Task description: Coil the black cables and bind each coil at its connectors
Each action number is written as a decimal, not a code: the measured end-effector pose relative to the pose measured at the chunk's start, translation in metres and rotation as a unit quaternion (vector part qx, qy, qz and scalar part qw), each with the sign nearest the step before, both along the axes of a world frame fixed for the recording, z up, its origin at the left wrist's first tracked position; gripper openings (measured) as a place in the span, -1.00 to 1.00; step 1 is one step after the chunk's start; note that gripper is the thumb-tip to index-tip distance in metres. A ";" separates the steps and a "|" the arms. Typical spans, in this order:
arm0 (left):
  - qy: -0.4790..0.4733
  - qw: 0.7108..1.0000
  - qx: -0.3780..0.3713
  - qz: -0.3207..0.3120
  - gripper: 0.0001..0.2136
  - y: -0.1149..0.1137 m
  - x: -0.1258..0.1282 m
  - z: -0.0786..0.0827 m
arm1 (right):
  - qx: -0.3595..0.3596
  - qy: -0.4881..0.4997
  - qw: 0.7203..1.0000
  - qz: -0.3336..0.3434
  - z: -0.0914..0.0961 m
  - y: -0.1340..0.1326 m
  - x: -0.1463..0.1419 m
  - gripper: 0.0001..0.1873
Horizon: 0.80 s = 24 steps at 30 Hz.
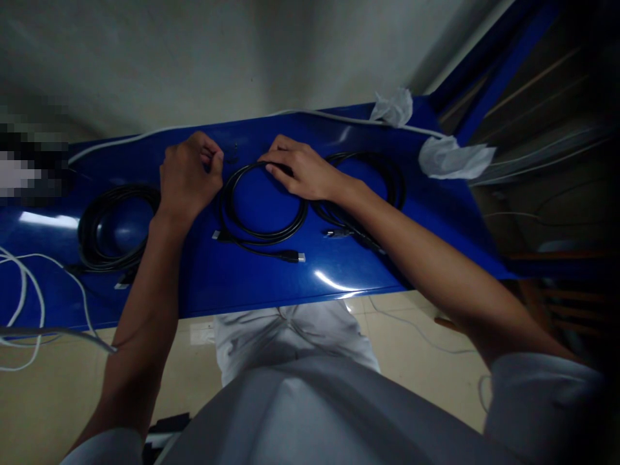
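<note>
A coiled black cable lies in the middle of the blue table, its two ends with flat metal plugs pointing towards me. My right hand rests on the coil's upper right edge, thumb and fingers closed around the cable there. To the left of the coil, my left hand hovers with curled fingers, thumb against the index finger; what is in that pinch, if anything, is hidden. A thin dark strand shows just right of its fingertips. Another black cable coil lies left, partly behind my left wrist.
A third black coil lies under and beyond my right forearm. White cables hang over the left side of the blue table. A pale cable runs along the wall edge. Crumpled white wrappings sit at the right.
</note>
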State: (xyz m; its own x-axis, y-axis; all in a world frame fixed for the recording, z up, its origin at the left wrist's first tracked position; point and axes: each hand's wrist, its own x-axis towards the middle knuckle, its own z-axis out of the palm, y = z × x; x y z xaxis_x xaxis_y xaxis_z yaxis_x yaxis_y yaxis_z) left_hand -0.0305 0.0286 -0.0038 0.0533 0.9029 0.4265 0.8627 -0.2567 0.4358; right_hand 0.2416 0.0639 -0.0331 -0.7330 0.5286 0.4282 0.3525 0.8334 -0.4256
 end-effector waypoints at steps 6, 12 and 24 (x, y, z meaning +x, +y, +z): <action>-0.022 1.000 0.003 -0.011 -0.93 -0.003 0.004 0.008 | 0.001 0.000 1.000 -0.003 -0.001 0.000 0.000 -0.50; -0.030 0.998 0.049 -0.026 -0.97 -0.004 0.004 0.013 | -0.003 -0.012 1.000 -0.004 -0.001 0.000 0.001 -0.46; -0.027 0.996 0.055 -0.061 -0.82 -0.020 0.033 0.016 | 0.000 -0.006 1.000 -0.007 0.002 -0.002 -0.001 -0.37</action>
State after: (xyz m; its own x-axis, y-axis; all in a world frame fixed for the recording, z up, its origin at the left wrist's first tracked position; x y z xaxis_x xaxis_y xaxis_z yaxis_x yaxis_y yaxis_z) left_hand 0.0029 0.0091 0.0125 0.1332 0.8394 0.5270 0.7984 -0.4059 0.4447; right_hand 0.2411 0.0616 -0.0310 -0.7306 0.5382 0.4201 0.3681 0.8287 -0.4215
